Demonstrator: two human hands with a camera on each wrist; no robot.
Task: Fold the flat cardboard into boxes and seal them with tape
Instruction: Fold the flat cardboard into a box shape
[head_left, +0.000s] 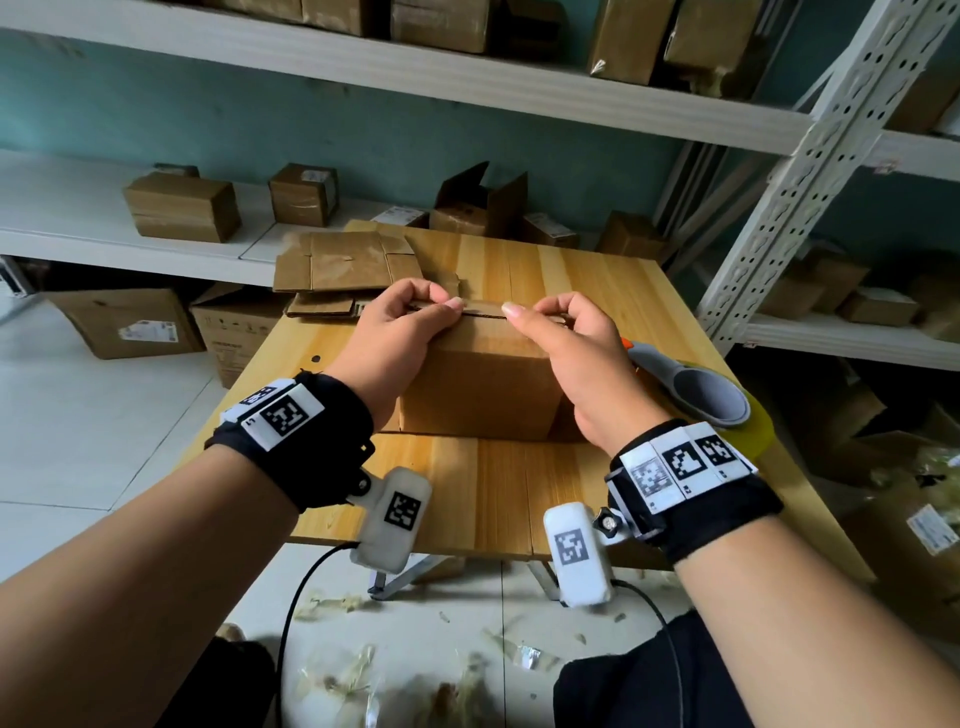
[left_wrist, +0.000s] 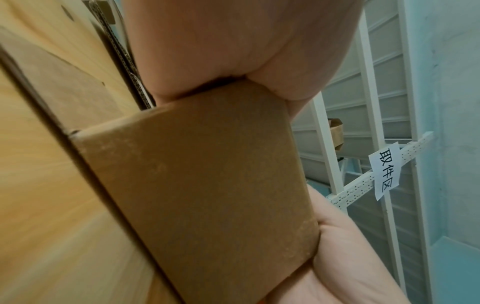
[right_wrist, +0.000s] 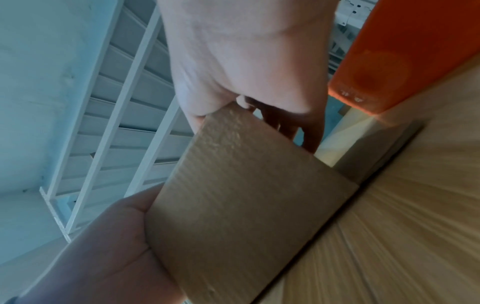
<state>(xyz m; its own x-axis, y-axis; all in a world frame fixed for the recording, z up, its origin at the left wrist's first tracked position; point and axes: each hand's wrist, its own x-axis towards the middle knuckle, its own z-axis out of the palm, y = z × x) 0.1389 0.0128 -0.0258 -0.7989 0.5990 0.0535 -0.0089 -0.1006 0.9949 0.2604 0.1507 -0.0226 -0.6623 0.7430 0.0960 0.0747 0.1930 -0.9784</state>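
A small brown cardboard box (head_left: 480, 387) stands on the wooden table (head_left: 511, 499), its top flaps folded down with a dark seam between them. My left hand (head_left: 410, 322) grips the box's top left edge, fingers curled over the flaps and thumb pressing near the seam. My right hand (head_left: 556, 332) grips the top right edge the same way. The left wrist view shows the box's side (left_wrist: 202, 185) against my palm (left_wrist: 233, 51). In the right wrist view the box's other side (right_wrist: 246, 195) fills the middle under my right hand (right_wrist: 246, 61). A tape dispenser (head_left: 696, 387), grey and orange, lies right of the box.
Flat cardboard blanks (head_left: 348, 270) are stacked at the table's far left corner. White shelving (head_left: 810, 171) with several boxes stands behind and to the right. Larger cartons (head_left: 130, 322) sit on the floor at left. Tape scraps (head_left: 353, 670) litter the floor by my feet.
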